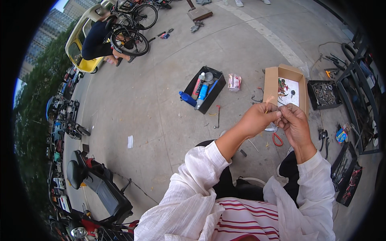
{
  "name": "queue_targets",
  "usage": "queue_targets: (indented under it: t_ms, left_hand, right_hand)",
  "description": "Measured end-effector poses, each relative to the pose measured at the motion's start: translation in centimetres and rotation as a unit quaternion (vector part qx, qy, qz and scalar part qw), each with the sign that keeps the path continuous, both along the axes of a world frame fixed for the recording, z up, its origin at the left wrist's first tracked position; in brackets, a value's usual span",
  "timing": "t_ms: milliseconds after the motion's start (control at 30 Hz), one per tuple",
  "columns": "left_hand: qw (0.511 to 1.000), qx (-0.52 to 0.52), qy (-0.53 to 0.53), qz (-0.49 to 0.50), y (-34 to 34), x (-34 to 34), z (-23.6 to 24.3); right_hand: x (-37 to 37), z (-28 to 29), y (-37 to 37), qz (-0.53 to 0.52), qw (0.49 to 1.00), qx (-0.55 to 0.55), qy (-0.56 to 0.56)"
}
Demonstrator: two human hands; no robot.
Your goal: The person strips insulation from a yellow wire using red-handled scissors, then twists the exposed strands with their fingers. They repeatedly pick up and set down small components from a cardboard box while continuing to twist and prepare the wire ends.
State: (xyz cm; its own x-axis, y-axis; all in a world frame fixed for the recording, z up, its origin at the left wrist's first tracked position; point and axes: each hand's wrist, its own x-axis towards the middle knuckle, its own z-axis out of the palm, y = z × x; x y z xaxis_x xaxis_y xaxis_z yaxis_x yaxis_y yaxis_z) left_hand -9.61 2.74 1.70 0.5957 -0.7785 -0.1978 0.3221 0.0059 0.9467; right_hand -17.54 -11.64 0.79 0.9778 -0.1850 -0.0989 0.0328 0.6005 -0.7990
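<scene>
Left hand [259, 117]: clamped on wire [270, 99], frayed copper end up toward 12 o'clock
Right hand [296, 122]: fingertips together, meeting left's; anything between unclear
Carton [271, 82]: 12 o'clock, near edge blocked by hands
Red loop [274, 138]: 6 o'clock
Parts bin [321, 107]: 2 o'clock
Tub [212, 99]: 10 o'clock, bottles inside

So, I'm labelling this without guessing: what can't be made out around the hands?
All in the head view:
What the left hand and right hand pinch: mostly covered by their grip.
Cardboard box, near end: partly behind the hands.
Small metal parts in the black tray: too small to identify.
</scene>
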Motion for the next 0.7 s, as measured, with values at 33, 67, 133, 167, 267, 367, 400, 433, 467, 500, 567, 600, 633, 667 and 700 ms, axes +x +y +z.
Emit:
queue_targets:
  t_ms: [33,67,133,167,267,367,400,433,467,500,567,600,633,667,700]
  left_hand:
    - [0.998,0.019,-0.051,0.013,0.1,-0.2,0.3]
    - [0.996,0.020,-0.086,0.020,0.1,-0.2,-0.1]
    - [0.987,0.020,-0.154,0.031,-0.1,-0.2,-1.0]
    - [0.985,0.038,-0.166,0.027,-0.1,-0.2,-1.1]
    - [0.979,0.053,-0.195,0.028,0.0,-0.3,-1.2]
    - [0.990,-0.008,-0.135,0.037,-0.3,-0.4,-1.3]
    - [0.997,-0.027,-0.066,0.029,-0.1,-0.6,-0.7]
    - [0.999,-0.044,0.003,0.021,0.1,-0.6,0.0]
    - [0.998,-0.042,0.034,0.014,0.3,-0.5,0.2]
    - [0.997,-0.039,0.065,0.006,0.5,-0.4,0.3]
    - [0.994,-0.037,0.105,-0.008,0.7,-0.1,0.3]
    - [0.993,-0.038,0.113,-0.015,0.8,0.1,-0.1]
    - [0.992,-0.041,0.121,-0.023,0.8,0.2,-0.3]
    - [0.992,-0.038,0.115,-0.024,0.7,0.1,-0.3]
    - [0.993,-0.035,0.109,-0.024,0.7,0.1,-0.2]
  right_hand:
    - [0.0,0.0,0.1,-0.007,1.000,-0.002,0.003]
    - [0.0,0.0,0.2,-0.013,1.000,-0.013,0.003]
    - [-0.1,-0.1,0.2,-0.026,0.999,-0.035,0.005]
    - [-0.1,-0.2,0.2,-0.034,0.998,-0.045,0.007]
    - [-0.1,-0.3,0.4,-0.045,0.996,-0.070,0.016]
    - [-0.1,0.2,0.5,-0.029,0.997,-0.069,0.018]
    - [-0.1,0.3,0.4,-0.015,0.998,-0.057,0.011]
    - [-0.1,0.5,0.3,-0.001,0.999,-0.044,0.003]
    - [-0.2,0.7,0.3,0.009,0.999,-0.042,0.002]
    - [-0.3,1.0,0.3,0.017,0.999,-0.041,0.001]
    - [-0.3,0.9,0.3,0.033,0.999,-0.035,-0.004]
    - [-0.2,0.7,0.1,0.040,0.999,-0.031,-0.008]
    - [-0.2,0.5,0.0,0.045,0.999,-0.027,-0.011]
    - [-0.2,0.5,-0.1,0.044,0.998,-0.032,-0.011]
    - [-0.3,0.4,-0.1,0.043,0.998,-0.036,-0.012]
